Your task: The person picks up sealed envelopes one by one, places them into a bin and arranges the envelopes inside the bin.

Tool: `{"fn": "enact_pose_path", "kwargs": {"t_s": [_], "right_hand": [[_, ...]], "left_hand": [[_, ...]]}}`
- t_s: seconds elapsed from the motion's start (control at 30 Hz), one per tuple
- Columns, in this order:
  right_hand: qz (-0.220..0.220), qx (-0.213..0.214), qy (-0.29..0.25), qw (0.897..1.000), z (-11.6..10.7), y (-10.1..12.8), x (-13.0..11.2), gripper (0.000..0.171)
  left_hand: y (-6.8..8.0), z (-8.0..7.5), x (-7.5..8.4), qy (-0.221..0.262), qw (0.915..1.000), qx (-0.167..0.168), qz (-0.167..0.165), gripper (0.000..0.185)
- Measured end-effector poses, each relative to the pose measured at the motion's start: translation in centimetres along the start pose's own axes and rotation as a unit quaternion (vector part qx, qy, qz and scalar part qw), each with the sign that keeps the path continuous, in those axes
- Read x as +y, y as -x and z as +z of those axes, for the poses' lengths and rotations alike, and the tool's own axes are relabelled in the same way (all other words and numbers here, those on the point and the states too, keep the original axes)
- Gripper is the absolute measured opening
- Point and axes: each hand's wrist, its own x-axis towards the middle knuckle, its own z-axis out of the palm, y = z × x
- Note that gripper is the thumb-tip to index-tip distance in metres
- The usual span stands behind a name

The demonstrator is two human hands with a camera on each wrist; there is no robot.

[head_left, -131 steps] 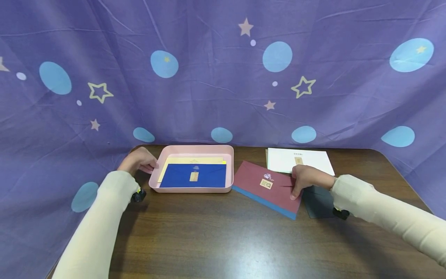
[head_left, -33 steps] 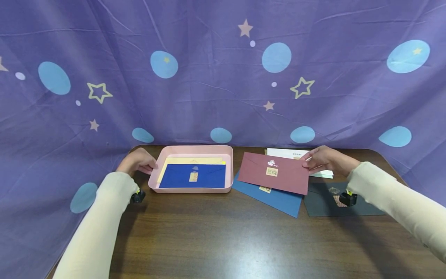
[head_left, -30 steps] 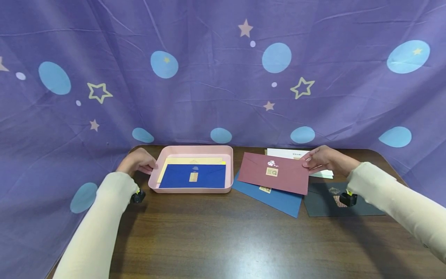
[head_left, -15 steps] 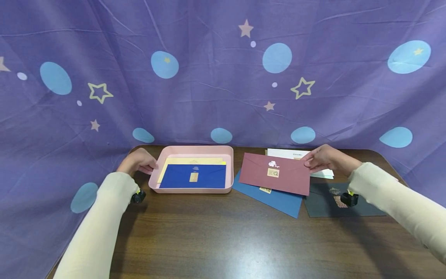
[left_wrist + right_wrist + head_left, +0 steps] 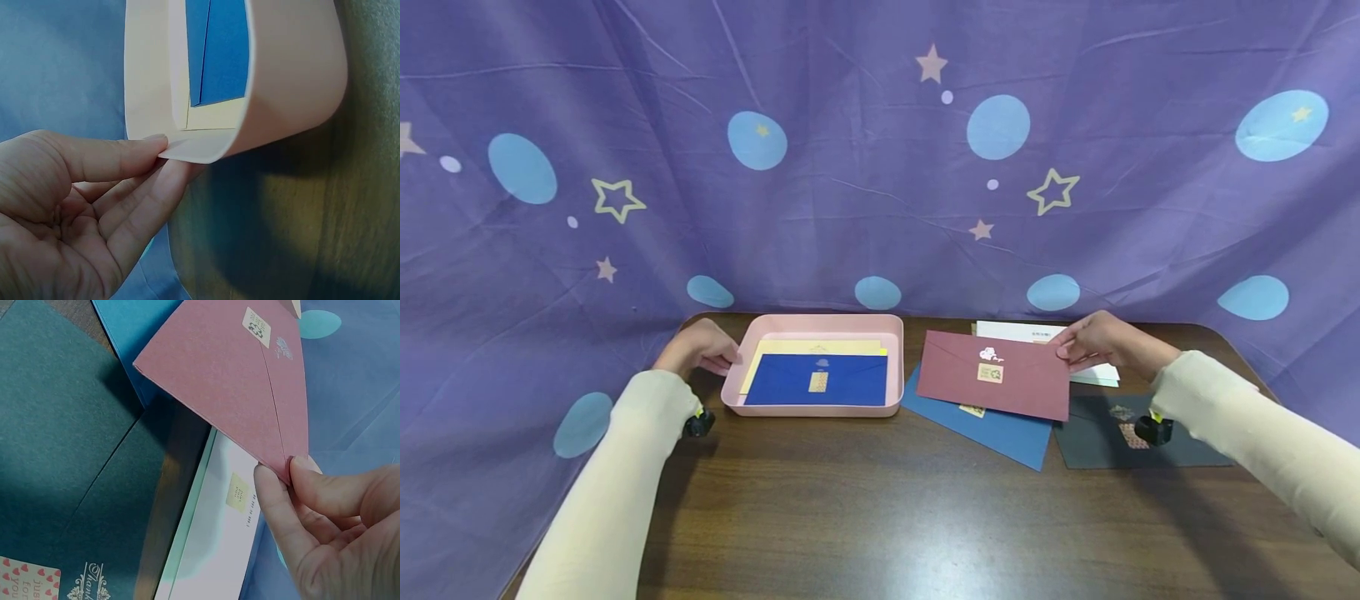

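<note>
My right hand (image 5: 1093, 342) pinches the top right corner of a maroon envelope (image 5: 992, 385) and holds it lifted and tilted above the table. The right wrist view shows thumb and forefinger closed on that corner (image 5: 290, 472) of the maroon envelope (image 5: 231, 381). My left hand (image 5: 700, 346) pinches the left rim of a pink tray (image 5: 820, 320). In the left wrist view its thumb and fingers (image 5: 165, 156) grip the rim of the tray (image 5: 294, 81). Inside lie a dark blue envelope (image 5: 816, 379) on a yellow one (image 5: 816, 345).
A blue envelope (image 5: 1000, 429) lies flat under the raised maroon one. Right of it lies a dark envelope (image 5: 1112, 433) with a heart sticker. A white envelope (image 5: 1022, 331) sits at the back. A purple starred cloth (image 5: 880, 167) hangs behind the wooden table (image 5: 880, 517).
Since 4.4 s ago my right hand lifted the maroon envelope off the blue one and shifted its grip to the far corner. Over the last second it barely moved. My left hand stayed still.
</note>
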Motion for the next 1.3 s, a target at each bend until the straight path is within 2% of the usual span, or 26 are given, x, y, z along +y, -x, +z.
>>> {"fn": "enact_pose_path", "kwargs": {"t_s": [0.23, 0.6, 0.9, 1.1, 1.3], "right_hand": [[-0.005, -0.004, 0.007, 1.0, 0.0, 0.1, -0.1, 0.03], [-0.008, 0.001, 0.02, 1.0, -0.1, 0.0, 0.4, 0.027], [-0.015, -0.011, 0.019, 1.0, -0.1, 0.1, 0.2, 0.027], [-0.021, -0.019, 0.02, 0.999, -0.3, 0.2, 0.1, 0.024], [-0.026, -0.028, 0.028, 0.999, -0.5, 0.3, -0.2, 0.023]], "left_hand": [[0.2, 0.2, 0.1, -0.009, 0.9999, 0.005, 0.0, 0.022], [0.2, 0.3, 0.1, 0.006, 0.9995, -0.007, 0.03, 0.022], [0.1, -0.2, -0.8, 0.005, 0.9982, -0.026, 0.054, 0.035], [-0.1, -0.4, -1.0, 0.007, 0.9979, -0.037, 0.054, 0.04], [-0.4, -0.6, -1.5, 0.032, 0.9974, -0.039, 0.052, 0.045]]}}
